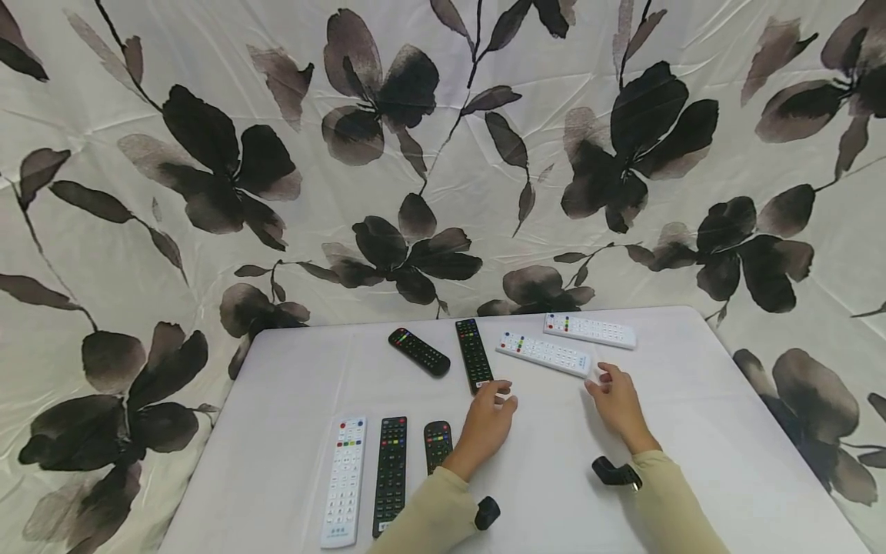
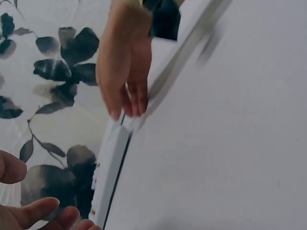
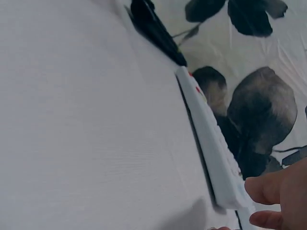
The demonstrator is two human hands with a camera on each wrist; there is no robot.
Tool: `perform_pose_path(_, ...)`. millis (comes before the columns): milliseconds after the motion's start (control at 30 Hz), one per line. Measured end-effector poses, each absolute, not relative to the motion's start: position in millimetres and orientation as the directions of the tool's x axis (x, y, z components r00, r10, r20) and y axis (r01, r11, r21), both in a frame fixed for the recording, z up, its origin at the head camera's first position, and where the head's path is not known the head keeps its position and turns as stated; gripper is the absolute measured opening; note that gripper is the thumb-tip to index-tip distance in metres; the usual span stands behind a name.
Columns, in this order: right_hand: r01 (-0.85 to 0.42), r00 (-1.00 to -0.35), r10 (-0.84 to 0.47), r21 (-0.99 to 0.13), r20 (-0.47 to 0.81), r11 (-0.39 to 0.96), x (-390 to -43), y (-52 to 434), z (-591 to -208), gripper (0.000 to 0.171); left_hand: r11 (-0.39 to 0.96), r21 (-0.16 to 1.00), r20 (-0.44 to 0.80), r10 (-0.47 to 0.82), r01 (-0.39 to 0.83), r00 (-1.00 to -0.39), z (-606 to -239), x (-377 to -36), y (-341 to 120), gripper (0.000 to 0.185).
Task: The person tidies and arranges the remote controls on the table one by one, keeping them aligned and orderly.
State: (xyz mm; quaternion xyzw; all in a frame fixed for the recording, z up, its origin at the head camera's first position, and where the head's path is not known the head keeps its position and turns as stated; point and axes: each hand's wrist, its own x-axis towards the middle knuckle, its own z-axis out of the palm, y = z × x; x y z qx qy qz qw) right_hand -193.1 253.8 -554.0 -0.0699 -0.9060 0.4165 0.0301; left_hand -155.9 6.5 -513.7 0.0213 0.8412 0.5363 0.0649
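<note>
Both hands are out over the middle of the worktop [image 1: 291, 400], reaching toward the remotes along its far edge. The left hand [image 1: 487, 419] has loosely curled fingers touching the near end of the long black remote [image 1: 474, 355]; whether it has any grip yet I cannot tell. The right hand [image 1: 618, 402] hangs relaxed, holding nothing, just beside the near end of a white remote [image 1: 544, 353]. This looks like the reaching step; next, each hand would need to close round its remote's end.
</note>
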Motion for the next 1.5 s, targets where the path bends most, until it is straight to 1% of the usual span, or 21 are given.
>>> perform_pose_path(200, 0.135, -0.988, 0.146, -0.764, -0.054, 0.631, -221.0, 257.7, -555.5, 0.054, 0.377, 0.923, -0.126, 0.109, -0.076, -0.986, -516.2, -163.9, 22.7, 0.043)
perform_pose_path(433, 0.135, -0.985, 0.17, -0.744, -0.03, 0.654, -236.2, 253.7, -559.9, 0.045, 0.315, 0.939, -0.164, 0.058, -0.138, -0.985, -518.1, -179.8, 32.8, 0.051)
perform_pose_path(667, 0.146, -0.983, 0.181, -0.741, -0.033, 0.655, -235.5, 257.6, -560.4, 0.043, 0.253, 0.946, -0.207, -0.003, -0.201, -0.978, -518.7, -196.3, 41.4, 0.057)
perform_pose_path(900, 0.18, -0.979, 0.191, -0.763, -0.076, 0.621, -230.1, 265.6, -558.1, 0.044, 0.259, 0.938, -0.242, 0.005, -0.232, -0.97, -524.8, -207.6, 49.6, 0.068)
perform_pose_path(1167, 0.192, -0.978, 0.185, -0.768, -0.098, 0.611, -222.4, 274.3, -552.6, 0.044, 0.291, 0.927, -0.249, 0.011, -0.235, -0.969, -531.2, -214.6, 55.0, 0.078)
perform_pose_path(1500, 0.209, -0.976, 0.182, -0.77, -0.122, 0.602, -212.0, 280.1, -549.2, 0.044, 0.268, 0.928, -0.27, -0.001, -0.261, -0.963, -535.5, -216.3, 62.6, 0.082)
